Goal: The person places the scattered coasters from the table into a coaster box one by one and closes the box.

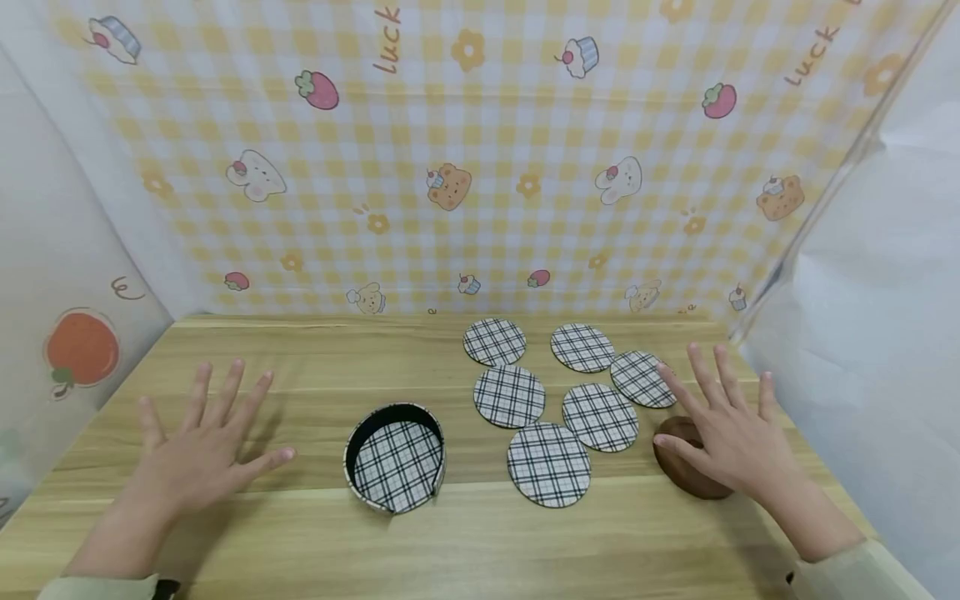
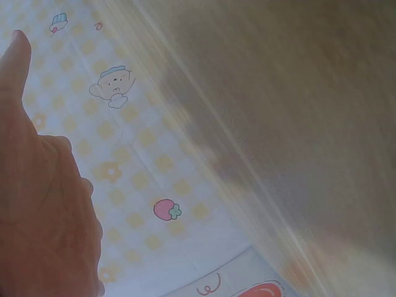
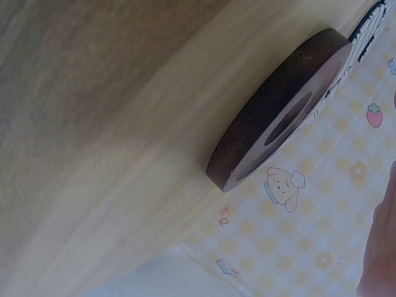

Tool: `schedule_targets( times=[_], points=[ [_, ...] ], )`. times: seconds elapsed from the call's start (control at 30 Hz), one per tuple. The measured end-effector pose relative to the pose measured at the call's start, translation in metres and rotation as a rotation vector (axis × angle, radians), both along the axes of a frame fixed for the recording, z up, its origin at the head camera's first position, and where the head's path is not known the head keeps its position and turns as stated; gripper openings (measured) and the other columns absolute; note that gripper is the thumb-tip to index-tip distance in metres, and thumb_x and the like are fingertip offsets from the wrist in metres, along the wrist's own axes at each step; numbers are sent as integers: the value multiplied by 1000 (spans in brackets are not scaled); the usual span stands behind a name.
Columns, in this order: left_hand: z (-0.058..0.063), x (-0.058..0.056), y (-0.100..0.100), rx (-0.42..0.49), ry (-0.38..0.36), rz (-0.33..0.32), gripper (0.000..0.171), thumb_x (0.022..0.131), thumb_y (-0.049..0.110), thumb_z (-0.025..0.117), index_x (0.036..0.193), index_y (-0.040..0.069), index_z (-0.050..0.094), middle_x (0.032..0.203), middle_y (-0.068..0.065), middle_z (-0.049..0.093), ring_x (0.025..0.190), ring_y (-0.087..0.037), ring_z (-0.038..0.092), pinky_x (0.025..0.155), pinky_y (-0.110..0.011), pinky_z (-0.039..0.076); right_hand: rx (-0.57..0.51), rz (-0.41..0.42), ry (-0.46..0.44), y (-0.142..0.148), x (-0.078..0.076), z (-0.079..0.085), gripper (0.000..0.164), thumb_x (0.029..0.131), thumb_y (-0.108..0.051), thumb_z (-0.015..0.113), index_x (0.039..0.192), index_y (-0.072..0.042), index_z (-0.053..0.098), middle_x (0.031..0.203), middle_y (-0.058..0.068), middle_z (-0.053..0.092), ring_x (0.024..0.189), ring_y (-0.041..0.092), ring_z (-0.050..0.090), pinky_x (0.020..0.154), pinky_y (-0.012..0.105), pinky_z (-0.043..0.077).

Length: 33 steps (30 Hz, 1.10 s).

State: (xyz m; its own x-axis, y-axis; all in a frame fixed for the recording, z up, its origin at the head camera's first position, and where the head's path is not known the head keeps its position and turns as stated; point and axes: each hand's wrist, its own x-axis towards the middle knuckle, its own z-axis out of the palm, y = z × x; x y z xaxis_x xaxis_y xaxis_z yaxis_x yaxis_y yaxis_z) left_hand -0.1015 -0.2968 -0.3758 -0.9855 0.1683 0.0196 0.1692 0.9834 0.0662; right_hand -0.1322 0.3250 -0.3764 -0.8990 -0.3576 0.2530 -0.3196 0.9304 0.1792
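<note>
My left hand hovers palm down over the left of the wooden table, fingers spread, holding nothing. To its right stands a round plaid coaster holder with a black inner wall and a gap at its front; a plaid disc covers its floor. Several round plaid coasters lie flat right of the holder, some edges touching. My right hand, fingers spread too, is above a dark brown wooden disc, hiding part of it. In the right wrist view this thick disc shows a round recess in its top.
The wooden table ends at a yellow checked cloth backdrop. White sheets hang at the left and right sides. The farthest coasters lie near the table's back edge.
</note>
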Motion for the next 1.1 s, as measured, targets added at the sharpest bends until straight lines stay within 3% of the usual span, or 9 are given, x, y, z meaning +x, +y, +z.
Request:
schedule_targets(
  times=[0.67,1.1],
  points=[
    [-3,4,2,-6,19,-14,102,91,70,49,158,28,-13,162,-5,-28,143,-36,-36,93,-70,-35,-14,12,-8,-9,-2,-5,95,86,-63,63,160,-33,11,168,5,-13,153,30,-19,111,70,-19],
    [-5,8,12,57,24,-35,103,89,69,54,159,28,-10,163,-3,-26,145,-32,-36,95,-68,-36,-23,65,-28,-26,-2,-7,94,87,-62,62,160,-32,11,168,6,-11,154,30,-18,113,70,-16]
  ],
)
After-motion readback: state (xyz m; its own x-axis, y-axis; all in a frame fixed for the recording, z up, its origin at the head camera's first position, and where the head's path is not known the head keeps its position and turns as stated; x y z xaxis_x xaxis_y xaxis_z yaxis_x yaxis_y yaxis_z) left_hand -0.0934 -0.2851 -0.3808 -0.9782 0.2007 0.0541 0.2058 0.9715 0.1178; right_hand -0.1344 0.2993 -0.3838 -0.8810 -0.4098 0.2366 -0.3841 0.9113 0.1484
